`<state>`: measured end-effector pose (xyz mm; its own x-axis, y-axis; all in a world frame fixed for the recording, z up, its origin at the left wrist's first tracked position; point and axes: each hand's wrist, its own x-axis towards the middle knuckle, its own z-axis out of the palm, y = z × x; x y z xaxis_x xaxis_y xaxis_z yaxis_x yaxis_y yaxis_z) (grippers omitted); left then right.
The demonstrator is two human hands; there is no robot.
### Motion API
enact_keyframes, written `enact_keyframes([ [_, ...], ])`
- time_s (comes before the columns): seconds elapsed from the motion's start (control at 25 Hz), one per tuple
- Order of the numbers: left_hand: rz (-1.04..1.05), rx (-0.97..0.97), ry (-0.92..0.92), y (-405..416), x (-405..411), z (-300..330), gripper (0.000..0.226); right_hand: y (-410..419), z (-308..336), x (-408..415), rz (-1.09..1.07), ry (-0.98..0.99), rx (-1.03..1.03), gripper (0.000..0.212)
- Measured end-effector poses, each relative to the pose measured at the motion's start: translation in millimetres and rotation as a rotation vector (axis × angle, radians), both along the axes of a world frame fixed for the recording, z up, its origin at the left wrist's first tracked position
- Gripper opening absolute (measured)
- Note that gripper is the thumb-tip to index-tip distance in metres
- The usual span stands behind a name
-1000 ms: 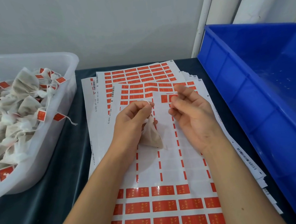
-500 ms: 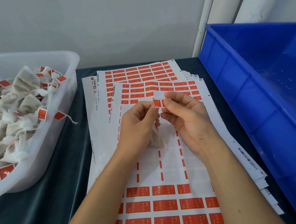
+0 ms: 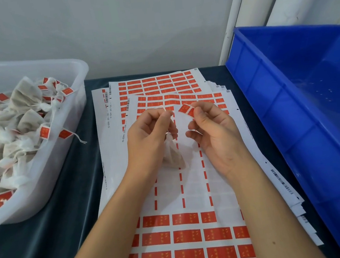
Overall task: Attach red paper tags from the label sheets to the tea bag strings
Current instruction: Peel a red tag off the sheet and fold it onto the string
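Both hands raised above the label sheets (image 3: 191, 189), close together but not touching. Left hand (image 3: 151, 134) with fingers curled, pinching the white string (image 3: 167, 116) between thumb and fingertips. Tea bag (image 3: 172, 155) hanging on that string just under the left hand, beside its palm, over the stripped middle of the top sheet. Right hand (image 3: 212, 129) also curled, pinching a red tag (image 3: 187, 109) at its fingertips, the tag tilted and pointing toward the left hand, a small gap between tag and string.

Beneath both hands: a stack of label sheets fanned out on the dark tabletop (image 3: 50, 234). Rows of red labels beyond the fingertips and again near the wrists and forearms; between them, under the hands, a bare white zone with only narrow red strips left in columns. Barcode marks along the sheet edges, right of the right forearm.

Left of the left hand, well apart: a translucent white tub (image 3: 75, 108) heaped with tagged tea bags (image 3: 19, 126), red tags showing among them, one tag and its string drooping over the tub's near rim. Right of the right hand, past the edge of the sheets: a large blue bin (image 3: 266, 103), its inside showing only a few pale specks. Pale wall and white pipes (image 3: 235, 18) beyond the hands.
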<state>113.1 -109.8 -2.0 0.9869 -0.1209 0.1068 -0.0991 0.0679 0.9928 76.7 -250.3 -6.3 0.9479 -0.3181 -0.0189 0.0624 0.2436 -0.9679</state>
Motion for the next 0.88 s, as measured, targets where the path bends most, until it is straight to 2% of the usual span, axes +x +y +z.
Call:
enact_keyframes([
  [0.28, 0.010, 0.044, -0.132, -1.0, -3.7, -0.2, 0.016, -1.4, 1.6, -1.8, 0.112, -0.132, 0.155, 0.024],
  [0.52, -0.035, 0.073, -0.203, -2.2, -4.8, -1.9, 0.013, 2.4, 3.1, -2.9, 0.100, -0.125, 0.073, 0.013],
  [0.88, -0.060, 0.127, -0.258, -3.8, -9.9, -0.8, 0.013, 6.1, 6.4, -4.2, 0.021, -0.119, -0.011, 0.011],
])
